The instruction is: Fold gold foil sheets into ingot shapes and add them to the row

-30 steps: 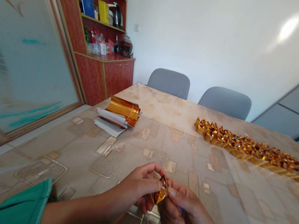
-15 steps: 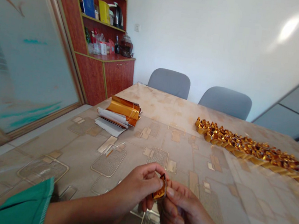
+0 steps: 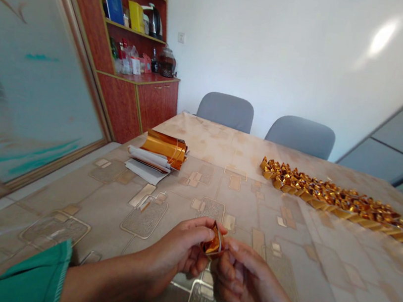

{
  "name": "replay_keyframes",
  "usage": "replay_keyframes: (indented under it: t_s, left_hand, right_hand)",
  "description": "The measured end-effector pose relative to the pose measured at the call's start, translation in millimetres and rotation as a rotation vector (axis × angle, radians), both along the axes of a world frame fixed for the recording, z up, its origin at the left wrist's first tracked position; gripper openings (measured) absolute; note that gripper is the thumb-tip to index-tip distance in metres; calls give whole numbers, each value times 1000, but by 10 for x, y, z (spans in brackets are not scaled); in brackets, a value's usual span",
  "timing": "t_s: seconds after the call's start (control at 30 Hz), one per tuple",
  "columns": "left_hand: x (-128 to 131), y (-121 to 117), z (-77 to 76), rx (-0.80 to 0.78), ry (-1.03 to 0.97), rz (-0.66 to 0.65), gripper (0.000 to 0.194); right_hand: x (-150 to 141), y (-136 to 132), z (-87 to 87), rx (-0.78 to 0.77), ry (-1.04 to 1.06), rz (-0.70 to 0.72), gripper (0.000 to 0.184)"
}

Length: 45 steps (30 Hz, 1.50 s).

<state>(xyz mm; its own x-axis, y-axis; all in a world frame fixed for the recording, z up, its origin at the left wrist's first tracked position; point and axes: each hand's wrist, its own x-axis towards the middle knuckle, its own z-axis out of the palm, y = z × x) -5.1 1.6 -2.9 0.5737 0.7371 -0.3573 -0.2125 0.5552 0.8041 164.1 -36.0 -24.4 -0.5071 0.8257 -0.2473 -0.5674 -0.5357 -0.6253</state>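
Observation:
A small folded piece of shiny gold foil paper (image 3: 213, 245), open like a little boat, is held above the near part of the table. My left hand (image 3: 192, 244) grips it, thumb on the inner side and fingers behind. On its right side my right hand (image 3: 240, 274) has thumb and forefinger closed at the edge of the paper, the other fingers curled below. Whether the right fingertips pinch the edge or only touch it is hard to see, but they meet it.
A stack of curled gold paper sheets (image 3: 164, 150) with white backs lies at the left. Long rows of folded gold paper pieces (image 3: 333, 197) stand at the right. Beyond the patterned tablecloth (image 3: 186, 204) are two grey chairs (image 3: 225, 111) and a red-brown cabinet (image 3: 155, 104).
The folded gold paper has turned and opened wider between my hands, shifting slightly up and left. My right fingers have moved a little along its edge. The view has shifted slightly.

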Motion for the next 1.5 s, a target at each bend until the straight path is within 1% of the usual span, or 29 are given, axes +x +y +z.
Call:
replay_keyframes:
  t_s: [0.1,0.17,0.3,0.43,0.57,0.63,0.7,0.9,1.0,1.1,1.23,1.33,1.5]
  left_hand:
    - [-4,-4,-13,-22,-18,-5,27]
    - [-11,-1,-25,-54,-60,-25,27]
    - [-29,18,-55,-140,-190,-86,29]
    - [-40,15,-58,-174,-267,-78,20]
    - [-43,1,-53,-189,-279,-91,19]
    - [-40,0,-61,-213,-290,-89,20]
    - [-37,1,-71,-249,-309,-73,21]
    - [-29,-10,-74,-320,-328,-32,23]
    - [-31,-12,-79,-311,-348,-28,23]
    - [-35,-5,-93,-283,-364,-47,28]
    - [-41,4,-112,-260,-319,-85,23]
    - [-41,6,-115,-241,-290,-89,24]
    - [-29,1,-71,-133,-236,-120,27]
  right_hand:
    - [-8,6,17,18,-14,13,18]
    - [-1,10,19,26,-5,23,16]
    - [51,12,4,-39,93,-1,15]
    - [88,21,2,-95,158,-1,16]
    - [84,39,10,-123,198,37,17]
    - [80,43,11,-127,208,51,23]
    - [78,42,12,-125,215,61,28]
    - [86,38,17,-114,239,79,30]
    - [90,39,15,-116,238,75,30]
    - [89,38,21,-125,231,69,31]
    - [77,29,31,-108,211,71,31]
    - [63,18,23,-84,193,66,31]
    - [27,-3,23,-10,102,19,17]
